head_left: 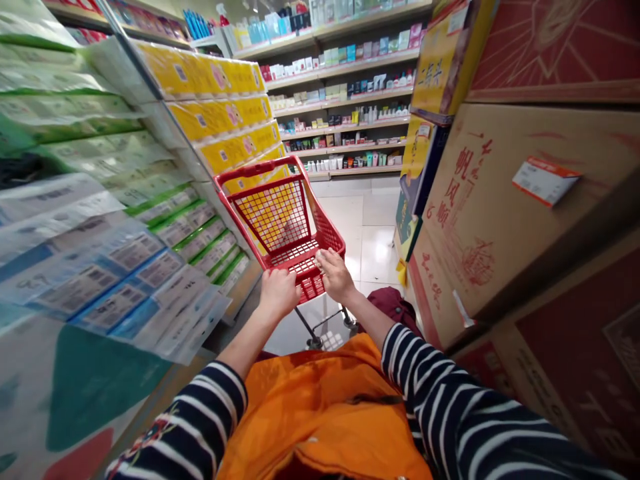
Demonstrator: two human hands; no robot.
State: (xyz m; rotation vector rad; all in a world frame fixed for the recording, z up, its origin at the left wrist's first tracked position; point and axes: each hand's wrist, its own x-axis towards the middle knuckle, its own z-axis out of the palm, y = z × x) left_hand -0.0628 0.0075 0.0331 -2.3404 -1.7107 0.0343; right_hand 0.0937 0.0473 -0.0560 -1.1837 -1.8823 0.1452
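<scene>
A red plastic shopping cart [327, 227] stands in front of me, its mesh basket showing nothing inside. My left hand [279, 292] is closed over the near handle bar, knuckles up. At the right end of that bar, my right hand [336, 275] rests over the corner with its fingers bent round the edge; the fingertips are partly hidden. Both arms reach forward in striped sleeves, above an orange apron [320, 407].
Stacked yellow packs [215, 113] and plastic-wrapped packs [125, 267] line the left side. Cardboard cartons [500, 193] rise close on the right. Product shelves [350, 93] cross the aisle's far end, beyond pale floor tiles [375, 247].
</scene>
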